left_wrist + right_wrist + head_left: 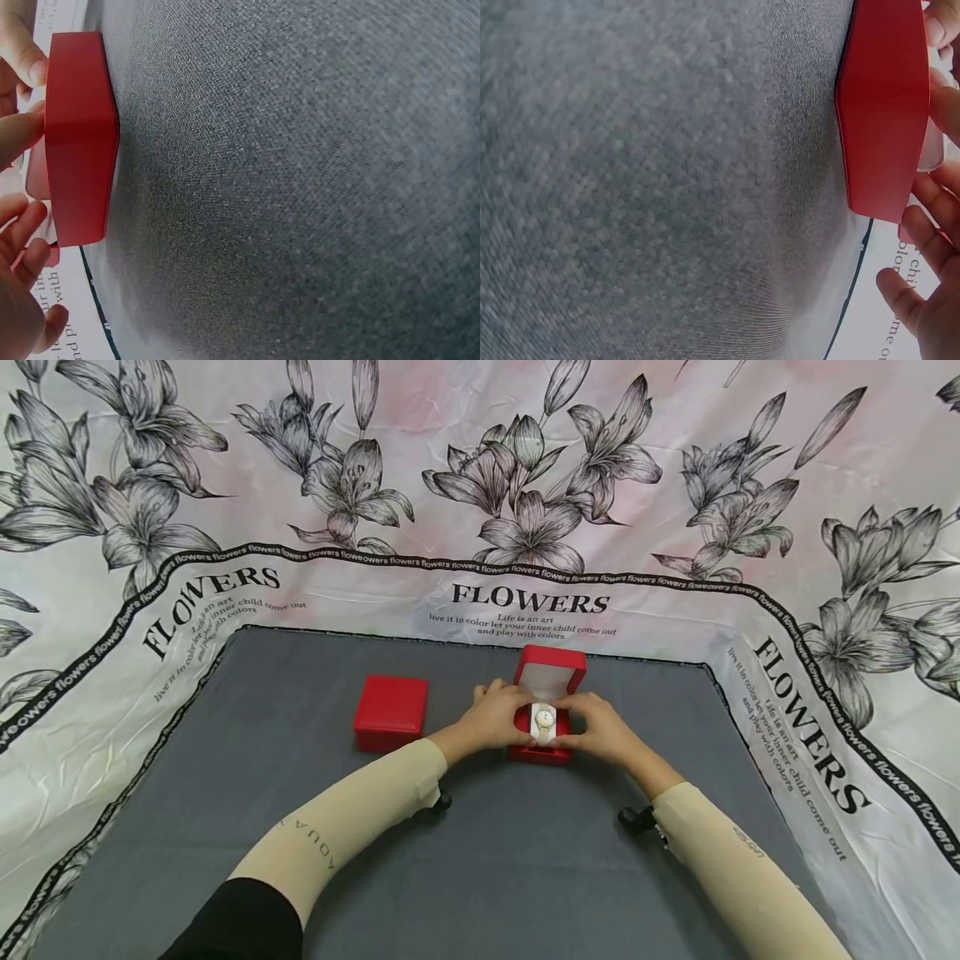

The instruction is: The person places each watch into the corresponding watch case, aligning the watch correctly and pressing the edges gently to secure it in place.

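Observation:
A red watch box (540,758) lies with its lid (551,662) raised, showing a pale lining. Inside it is a wristwatch (545,719) with a light dial and gold-toned band, wrapped round a white cushion (534,727). My left hand (495,717) grips the cushion's left side, thumb at the near end and forefinger at the far end. From the right, my right hand (603,731) grips it the same way. Both wrist views show fingertips reaching over the wall of the red box (79,135); the cushion is mostly hidden there.
A second red box (392,710), lid down, sits left of the open one. Grey cloth (480,860) covers the table surface. Behind it rises a white floral-printed cloth (405,585) bearing the word FLOWERS.

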### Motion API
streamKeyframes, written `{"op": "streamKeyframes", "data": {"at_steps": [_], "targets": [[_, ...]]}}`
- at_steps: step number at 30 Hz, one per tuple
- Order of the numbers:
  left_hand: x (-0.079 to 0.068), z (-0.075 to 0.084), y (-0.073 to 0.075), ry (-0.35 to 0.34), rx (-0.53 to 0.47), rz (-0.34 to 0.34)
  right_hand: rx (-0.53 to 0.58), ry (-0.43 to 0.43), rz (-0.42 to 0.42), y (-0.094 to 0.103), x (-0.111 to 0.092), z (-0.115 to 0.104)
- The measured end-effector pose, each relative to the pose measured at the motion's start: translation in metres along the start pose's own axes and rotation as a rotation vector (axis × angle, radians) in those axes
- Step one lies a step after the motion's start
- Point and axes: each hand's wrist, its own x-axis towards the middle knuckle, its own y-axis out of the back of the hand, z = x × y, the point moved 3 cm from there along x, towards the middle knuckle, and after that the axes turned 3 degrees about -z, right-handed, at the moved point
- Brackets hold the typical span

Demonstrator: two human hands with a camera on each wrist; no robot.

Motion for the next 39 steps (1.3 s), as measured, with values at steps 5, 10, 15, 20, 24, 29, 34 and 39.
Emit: {"op": "streamKeyframes", "data": {"at_steps": [5, 10, 15, 20, 24, 29, 34, 39], "targets": [[-0.001, 0.000, 0.001, -0.001, -0.006, 0.024, -0.017, 0.012, -0.015, 0.002, 0.000, -0.002], [-0.001, -0.001, 0.001, -0.007, -0.008, 0.013, -0.016, 0.014, 0.003, 0.002, 0.000, -0.002], [-0.001, -0.001, 0.007, -0.008, 0.013, -0.009, -0.019, 0.005, 0.015, 0.004, 0.001, -0.002], [-0.008, 0.001, 0.018, 0.021, -0.064, -0.006, 0.039, -0.060, 0.049, 0.013, -0.013, -0.002], [-0.011, 0.000, 0.039, 0.050, -0.135, 0.026, 0.080, -0.088, 0.129, 0.033, -0.025, 0.002], [-0.015, -0.001, 0.064, 0.063, -0.166, 0.066, 0.107, -0.101, 0.211, 0.054, -0.034, 0.007], [-0.010, -0.007, 0.082, 0.079, -0.199, 0.111, 0.125, -0.113, 0.213, 0.067, -0.027, 0.008], [0.004, -0.010, 0.089, 0.055, -0.214, 0.168, 0.129, -0.138, 0.212, 0.078, -0.010, 0.010]]}}
